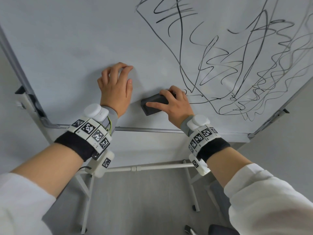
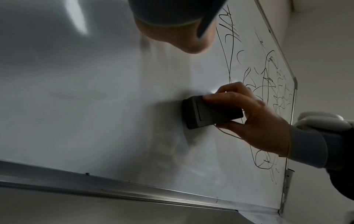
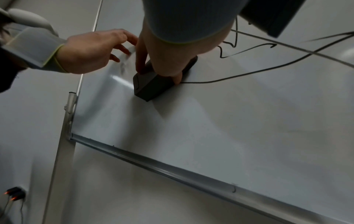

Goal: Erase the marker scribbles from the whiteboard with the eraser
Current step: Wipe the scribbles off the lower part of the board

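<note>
Two hands meet the whiteboard: the right hand clasps the eraser flat at the scribbles' lower-left edge, while the left hand braces with loosely bent fingers, holding nothing. Uneven pressure could smear ink or rock the wheeled stand.

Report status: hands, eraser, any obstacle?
Right hand grips eraser against whiteboard. Left hand braces board, fingertips touching. Scribbles mostly remain. No obstacle seen.

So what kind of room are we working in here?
Probably an office or classroom: a framed whiteboard on a wheeled metal stand, plain pale walls, grey floor. Nothing else narrows it further.
</note>
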Available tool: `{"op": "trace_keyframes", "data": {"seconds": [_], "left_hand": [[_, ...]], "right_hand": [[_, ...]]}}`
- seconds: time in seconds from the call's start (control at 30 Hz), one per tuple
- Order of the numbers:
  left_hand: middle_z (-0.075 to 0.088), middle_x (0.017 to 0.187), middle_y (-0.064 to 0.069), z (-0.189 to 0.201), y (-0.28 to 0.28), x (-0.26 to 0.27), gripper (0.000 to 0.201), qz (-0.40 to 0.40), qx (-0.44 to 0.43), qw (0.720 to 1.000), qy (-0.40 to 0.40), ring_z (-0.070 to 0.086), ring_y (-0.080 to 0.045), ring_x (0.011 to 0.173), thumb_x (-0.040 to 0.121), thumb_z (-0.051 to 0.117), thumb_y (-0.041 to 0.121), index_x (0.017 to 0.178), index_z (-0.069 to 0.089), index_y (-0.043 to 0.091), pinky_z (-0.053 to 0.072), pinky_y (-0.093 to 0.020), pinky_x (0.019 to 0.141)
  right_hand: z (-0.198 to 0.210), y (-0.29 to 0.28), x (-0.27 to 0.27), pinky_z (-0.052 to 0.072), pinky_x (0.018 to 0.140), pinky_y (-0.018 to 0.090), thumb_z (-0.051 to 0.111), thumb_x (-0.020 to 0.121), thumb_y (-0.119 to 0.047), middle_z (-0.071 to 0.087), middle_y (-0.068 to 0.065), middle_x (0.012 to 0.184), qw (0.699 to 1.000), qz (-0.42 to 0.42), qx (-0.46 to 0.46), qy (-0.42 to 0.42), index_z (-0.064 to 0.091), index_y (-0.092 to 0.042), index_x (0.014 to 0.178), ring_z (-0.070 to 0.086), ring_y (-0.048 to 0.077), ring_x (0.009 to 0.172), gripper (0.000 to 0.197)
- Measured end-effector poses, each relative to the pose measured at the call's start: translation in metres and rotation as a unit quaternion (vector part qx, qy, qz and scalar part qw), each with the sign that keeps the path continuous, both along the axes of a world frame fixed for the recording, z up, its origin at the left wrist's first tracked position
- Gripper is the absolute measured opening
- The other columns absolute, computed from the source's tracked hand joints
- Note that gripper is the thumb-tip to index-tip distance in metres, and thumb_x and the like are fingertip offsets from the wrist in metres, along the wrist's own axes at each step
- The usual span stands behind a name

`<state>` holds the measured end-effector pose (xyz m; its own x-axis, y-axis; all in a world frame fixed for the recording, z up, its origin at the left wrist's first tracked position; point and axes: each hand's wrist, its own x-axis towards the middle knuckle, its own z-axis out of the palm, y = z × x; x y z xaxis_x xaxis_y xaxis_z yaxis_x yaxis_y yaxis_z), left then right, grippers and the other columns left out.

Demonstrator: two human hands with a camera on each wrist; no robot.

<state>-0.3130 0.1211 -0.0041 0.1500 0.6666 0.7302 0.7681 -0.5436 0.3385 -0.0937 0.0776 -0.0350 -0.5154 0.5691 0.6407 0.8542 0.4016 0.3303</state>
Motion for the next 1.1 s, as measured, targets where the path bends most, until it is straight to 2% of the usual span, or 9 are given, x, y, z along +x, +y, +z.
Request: {"op": "trace_keyframes", "data": {"seconds": [0.13, 0.27, 0.53, 0.8, 0.93, 1.1], "left_hand": [[0.047, 0.130, -0.004, 0.001, -0.001, 0.003, 0.040, -0.001, 0.001, 1.000, 0.003, 0.036, -0.031, 0.112, 0.090, 0.033, 0.023, 0.124, 0.052, 0.019, 0.031, -0.042, 0.086], [0.047, 0.130, -0.003, 0.004, -0.002, 0.008, 0.041, -0.005, 0.000, 1.000, 0.005, 0.037, -0.031, 0.112, 0.089, 0.032, 0.024, 0.124, 0.052, 0.020, 0.031, -0.042, 0.087], [0.046, 0.130, -0.006, 0.005, -0.002, 0.014, 0.041, -0.003, 0.000, 1.000, -0.003, 0.039, -0.035, 0.112, 0.089, 0.034, 0.023, 0.125, 0.052, 0.018, 0.030, -0.042, 0.087], [0.046, 0.131, -0.006, 0.006, -0.003, 0.020, 0.042, -0.003, -0.005, 1.000, -0.002, 0.039, -0.035, 0.112, 0.088, 0.033, 0.024, 0.125, 0.051, 0.018, 0.030, -0.042, 0.088], [0.046, 0.130, -0.005, 0.006, -0.002, 0.020, 0.041, -0.002, -0.003, 1.000, 0.000, 0.039, -0.035, 0.112, 0.088, 0.033, 0.024, 0.125, 0.051, 0.019, 0.030, -0.042, 0.087], [0.047, 0.129, -0.005, 0.009, 0.000, 0.023, 0.041, -0.002, -0.001, 1.000, -0.002, 0.039, -0.035, 0.111, 0.088, 0.033, 0.023, 0.124, 0.052, 0.019, 0.030, -0.041, 0.087]], "right_hand": [[0.008, 0.004, -0.012, 0.041, 0.080, 0.045, 0.028, 0.069, 0.009, 0.037, 0.002, 0.120, 1.000, 0.006, -0.008, -0.004, 0.061, -0.039, 0.121, 0.036, 0.031, 0.107, 0.078], [0.009, 0.001, -0.007, 0.042, 0.081, 0.045, 0.023, 0.072, 0.007, 0.038, 0.002, 0.120, 1.000, 0.000, 0.003, -0.005, 0.062, -0.039, 0.120, 0.036, 0.031, 0.108, 0.077], [0.001, -0.014, 0.032, 0.042, 0.081, 0.046, 0.024, 0.073, 0.007, 0.039, 0.003, 0.121, 0.999, -0.037, -0.014, -0.011, 0.061, -0.039, 0.121, 0.036, 0.031, 0.109, 0.076], [0.003, -0.017, 0.044, 0.042, 0.084, 0.049, 0.045, 0.062, 0.018, 0.039, 0.004, 0.121, 0.999, -0.035, -0.014, -0.002, 0.060, -0.038, 0.122, 0.035, 0.033, 0.112, 0.084], [0.010, -0.010, 0.033, 0.041, 0.086, 0.047, 0.048, 0.070, 0.015, 0.040, 0.002, 0.122, 0.999, -0.034, 0.012, 0.028, 0.059, -0.040, 0.124, 0.036, 0.031, 0.113, 0.078], [0.031, 0.008, 0.027, 0.048, 0.077, 0.044, 0.050, 0.077, 0.012, 0.040, 0.002, 0.118, 0.991, -0.040, 0.105, 0.077, 0.050, -0.042, 0.128, 0.037, 0.031, 0.100, 0.075]]}}
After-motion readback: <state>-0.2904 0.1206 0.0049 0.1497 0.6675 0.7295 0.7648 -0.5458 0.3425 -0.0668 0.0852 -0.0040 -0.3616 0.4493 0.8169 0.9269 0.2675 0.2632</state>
